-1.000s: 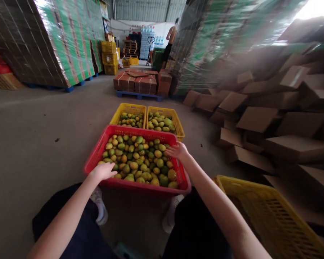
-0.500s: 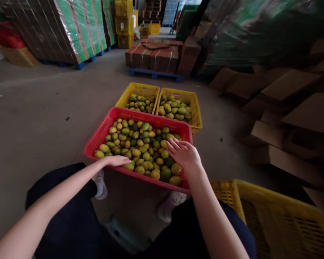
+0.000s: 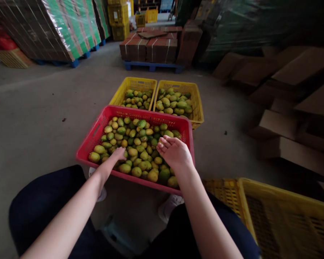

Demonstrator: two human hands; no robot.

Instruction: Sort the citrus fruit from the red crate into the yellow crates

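A red plastic crate (image 3: 93,138) full of yellow and green lemon-like fruits (image 3: 133,152) stands in front of my knees. My left hand (image 3: 119,154) reaches over its near left part, back of the hand up, fingers down among the fruits. Its fingertips are too small and hidden to show whether they grip one. Over the right side of the crate hovers my right hand (image 3: 175,151), palm turned up, fingers stretched out and slightly curved. Nothing lies in that palm.
Behind the red crate stand a left yellow crate (image 3: 118,91) and a right yellow crate (image 3: 198,104), both holding similar fruits. Another yellow crate (image 3: 241,198) is by my right knee. Cardboard boxes (image 3: 299,154) lie at right; a blue pallet (image 3: 152,67) carries bundled cardboard (image 3: 148,48).
My left hand has moved from lying flat above the near rim to reaching down among the fruits. My right hand has shifted slightly left, still palm up. The view has shifted slightly.
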